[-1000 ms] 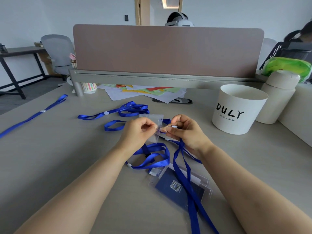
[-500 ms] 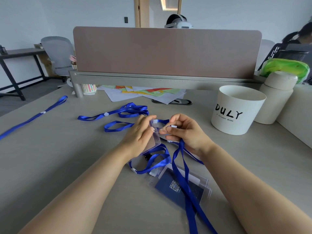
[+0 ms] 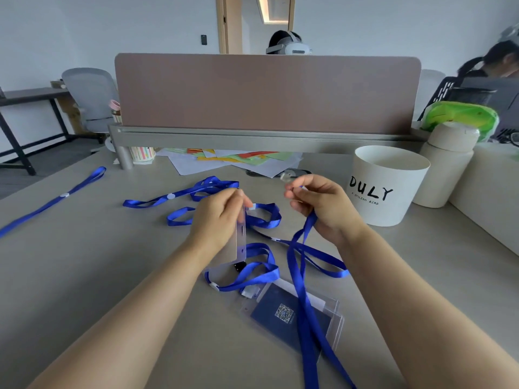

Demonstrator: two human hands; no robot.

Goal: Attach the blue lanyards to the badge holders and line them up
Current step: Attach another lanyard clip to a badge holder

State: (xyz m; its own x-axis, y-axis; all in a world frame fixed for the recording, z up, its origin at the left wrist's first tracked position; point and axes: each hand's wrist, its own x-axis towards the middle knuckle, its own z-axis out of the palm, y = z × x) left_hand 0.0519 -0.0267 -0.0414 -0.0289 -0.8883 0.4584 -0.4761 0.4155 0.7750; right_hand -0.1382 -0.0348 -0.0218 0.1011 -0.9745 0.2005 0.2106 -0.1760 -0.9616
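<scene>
Here, a person at a shared tabletop (image 3: pixel 84 276) works at joining a blue lanyard (image 3: pixel 299 265) to a clear badge holder (image 3: pixel 241 237): the left hand (image 3: pixel 217 217) is closed around the holder's upper edge, keeping it upright above the tabletop, while the right hand (image 3: pixel 320 203) pinches the lanyard's clip end between fingertips, held apart from the holder with the strap trailing down toward the viewer. The clip itself is too small and blurred to read. The risk, by the look of it, lies in the tangle below: the hanging strap drapes over a stack of holders (image 3: pixel 295 315) with a blue card inside, and loose lanyards (image 3: pixel 252 273) loop just beside it, so a pull to close the gap could drag those pieces out of place or snag another strap. The thin, slick holder, gripped only at its top, could also twist away as the clip is pressed against its slot.
</scene>
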